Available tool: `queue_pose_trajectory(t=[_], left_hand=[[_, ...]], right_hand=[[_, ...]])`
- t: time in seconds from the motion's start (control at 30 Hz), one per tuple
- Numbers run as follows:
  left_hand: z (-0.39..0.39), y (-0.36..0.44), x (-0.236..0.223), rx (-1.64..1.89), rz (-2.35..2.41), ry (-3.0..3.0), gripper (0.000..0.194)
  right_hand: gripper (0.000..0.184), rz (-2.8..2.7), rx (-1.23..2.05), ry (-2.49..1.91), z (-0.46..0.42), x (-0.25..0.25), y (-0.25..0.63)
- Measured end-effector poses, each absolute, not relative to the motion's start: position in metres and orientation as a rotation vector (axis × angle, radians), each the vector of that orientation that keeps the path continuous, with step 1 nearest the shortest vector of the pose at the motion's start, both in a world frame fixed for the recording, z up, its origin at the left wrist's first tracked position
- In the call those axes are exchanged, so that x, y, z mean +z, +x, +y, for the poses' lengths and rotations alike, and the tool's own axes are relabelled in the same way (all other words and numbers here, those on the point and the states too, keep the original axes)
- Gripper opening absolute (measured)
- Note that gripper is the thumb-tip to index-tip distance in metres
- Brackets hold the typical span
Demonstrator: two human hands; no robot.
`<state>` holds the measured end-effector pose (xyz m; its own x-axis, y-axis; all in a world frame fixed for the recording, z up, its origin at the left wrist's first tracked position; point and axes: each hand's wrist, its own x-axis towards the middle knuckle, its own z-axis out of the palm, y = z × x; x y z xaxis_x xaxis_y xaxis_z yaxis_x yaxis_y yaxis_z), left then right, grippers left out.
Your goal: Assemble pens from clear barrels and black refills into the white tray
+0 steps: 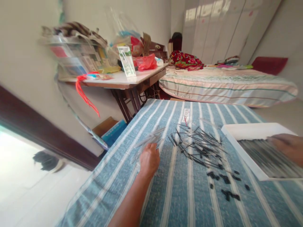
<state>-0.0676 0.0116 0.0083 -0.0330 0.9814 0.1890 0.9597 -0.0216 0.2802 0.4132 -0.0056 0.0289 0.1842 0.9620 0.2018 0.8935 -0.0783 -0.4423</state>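
My left hand (149,159) is closed, its fingertips among clear, thin plastic tubes (151,137) lying on the striped cloth. Whether it grips one of them is hidden. At the right, my right hand (287,146) is blurred over a white tray (258,127), touching or just above a row of slim grey sticks with dark ends (258,156); its fingers are smeared. Between the hands lies a loose heap of thin black sticks (201,143), possibly pen refills. Small black caps or plugs (224,179) are scattered nearer to me.
The table has a blue cloth with white stripes (180,195). Behind it, to the left, stands a sewing-machine desk (142,80) loaded with bags and boxes. A bed (227,83) is beyond the table's far edge. A blue box (115,132) sits on the left.
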Motion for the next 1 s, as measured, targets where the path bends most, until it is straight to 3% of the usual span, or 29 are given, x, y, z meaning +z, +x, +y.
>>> queue_pose_trajectory(t=[0.1,0.27,0.67,0.8,1.0], left_hand=[[0.016,-0.065,0.008,0.288,2.200,2.192,0.025],[0.021,-0.061,0.008,0.155,2.212,2.220,0.025],[0.025,-0.056,0.010,0.029,2.109,2.256,0.025],[0.017,-0.046,0.016,0.092,2.069,2.295,0.022],[0.002,-0.033,0.010,0.558,1.711,2.172,0.011]], right_hand=[[0.025,-1.670,0.188,-1.926,-0.022,0.038,0.329],[0.029,-1.878,0.565,-1.679,-0.031,0.030,0.229],[0.016,-1.961,0.906,-1.704,-0.031,0.005,0.225],[0.014,-2.153,0.817,-1.732,-0.032,0.003,0.226],[0.014,-2.446,0.524,-1.907,-0.037,0.012,0.208]])
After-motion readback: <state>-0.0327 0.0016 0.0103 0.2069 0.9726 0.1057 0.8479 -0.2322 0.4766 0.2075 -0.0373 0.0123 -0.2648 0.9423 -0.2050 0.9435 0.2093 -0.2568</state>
